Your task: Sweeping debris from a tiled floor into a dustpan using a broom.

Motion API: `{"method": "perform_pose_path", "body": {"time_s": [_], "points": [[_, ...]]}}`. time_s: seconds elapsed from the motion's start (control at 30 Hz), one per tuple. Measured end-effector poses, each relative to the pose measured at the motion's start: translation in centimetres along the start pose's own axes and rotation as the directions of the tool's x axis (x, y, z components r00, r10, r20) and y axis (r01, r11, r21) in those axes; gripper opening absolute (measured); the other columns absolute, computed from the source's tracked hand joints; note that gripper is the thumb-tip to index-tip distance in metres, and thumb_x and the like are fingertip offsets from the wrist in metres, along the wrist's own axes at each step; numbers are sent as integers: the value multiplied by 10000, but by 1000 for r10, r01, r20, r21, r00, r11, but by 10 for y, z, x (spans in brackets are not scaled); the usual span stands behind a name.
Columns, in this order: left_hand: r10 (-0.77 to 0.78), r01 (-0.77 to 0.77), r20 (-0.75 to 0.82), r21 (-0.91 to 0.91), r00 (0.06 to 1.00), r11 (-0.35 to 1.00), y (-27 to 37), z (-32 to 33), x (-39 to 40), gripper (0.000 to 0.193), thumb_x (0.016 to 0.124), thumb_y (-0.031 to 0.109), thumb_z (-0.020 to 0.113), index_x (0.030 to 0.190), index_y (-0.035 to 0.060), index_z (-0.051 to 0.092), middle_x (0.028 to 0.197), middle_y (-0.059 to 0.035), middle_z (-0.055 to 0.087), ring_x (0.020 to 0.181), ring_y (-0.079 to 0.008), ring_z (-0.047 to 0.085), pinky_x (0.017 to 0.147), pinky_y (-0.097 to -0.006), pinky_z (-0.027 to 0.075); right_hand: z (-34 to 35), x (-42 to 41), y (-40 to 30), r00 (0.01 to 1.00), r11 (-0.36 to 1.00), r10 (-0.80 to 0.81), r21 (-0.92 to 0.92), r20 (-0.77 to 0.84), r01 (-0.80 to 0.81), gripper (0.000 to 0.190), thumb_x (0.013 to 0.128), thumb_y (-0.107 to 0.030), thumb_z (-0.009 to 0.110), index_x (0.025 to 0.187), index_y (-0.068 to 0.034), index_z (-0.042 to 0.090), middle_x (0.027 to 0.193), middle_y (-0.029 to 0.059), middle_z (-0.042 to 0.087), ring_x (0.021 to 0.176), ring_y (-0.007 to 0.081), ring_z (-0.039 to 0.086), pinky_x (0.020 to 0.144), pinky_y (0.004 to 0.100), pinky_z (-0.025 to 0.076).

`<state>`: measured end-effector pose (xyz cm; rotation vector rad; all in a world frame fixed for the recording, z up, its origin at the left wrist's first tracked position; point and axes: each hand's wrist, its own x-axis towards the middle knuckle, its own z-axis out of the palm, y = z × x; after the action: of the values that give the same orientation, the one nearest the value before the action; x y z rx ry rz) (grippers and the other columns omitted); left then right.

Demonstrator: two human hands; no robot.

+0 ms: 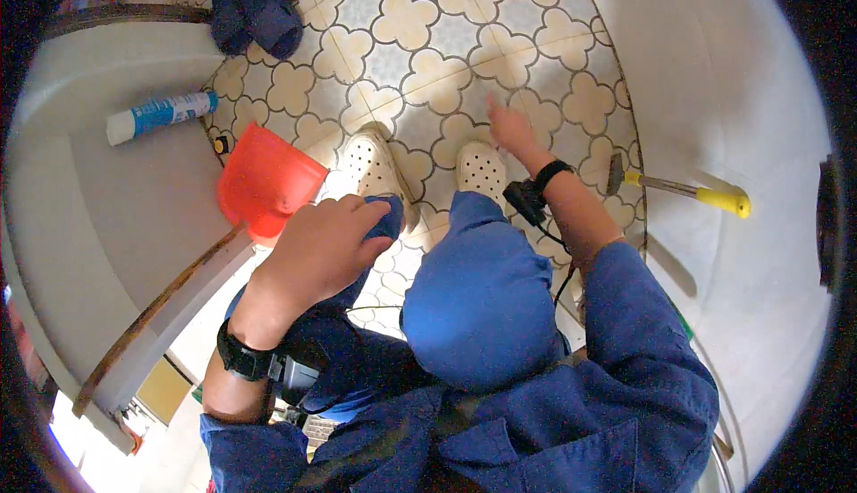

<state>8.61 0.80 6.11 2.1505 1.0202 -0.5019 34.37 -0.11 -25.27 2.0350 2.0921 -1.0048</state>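
My left hand (pixel 318 249) lies over my left knee, palm down. Its thumb and forefinger show, the other fingers are partly hidden, and I see nothing in it. My right hand (pixel 512 128) reaches down over the tiled floor (pixel 405 21), beyond my right shoe; it is slightly blurred. One finger sticks out towards the tiles, and nothing shows in its grasp. Just left of my left shoe is a red plastic dustpan (pixel 268 175), with a long brown wooden stick (pixel 154 312) running back from it. A yellow-handled tool (pixel 723 202) with a metal shaft and dark head leans at the right.
White walls or panels (pixel 723 78) bound the floor at both sides. On the left stands a blue and white bottle or can (pixel 164 118). A small yellow and black item (pixel 221 144) sits near it. Dark slippers (pixel 258 18) lie further off. Cream clogs (pixel 482 168) are on my feet.
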Motion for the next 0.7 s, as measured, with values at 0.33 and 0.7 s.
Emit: {"method": "perform_pose_path", "body": {"time_s": [0.33,0.7], "points": [[13,-13,-2,-13,1000,1000,0,1,2,300,801,274,552,1037,90,531,850,-116,572,780,-303,559,669,-399,448,-28,37,3,998,998,-48,-34,-47,46,411,827,-188,429,1228,-100,421,831,190,600,766,353,583,649,475,462],[-19,20,35,-18,999,1000,1,-3,2,317,806,279,548,1059,90,521,901,-116,575,804,-301,559,682,-393,449,-31,40,-9,994,990,55,138,-97,-41,418,846,-189,354,1226,-18,381,753,204,598,651,313,601,603,434,469]]}}
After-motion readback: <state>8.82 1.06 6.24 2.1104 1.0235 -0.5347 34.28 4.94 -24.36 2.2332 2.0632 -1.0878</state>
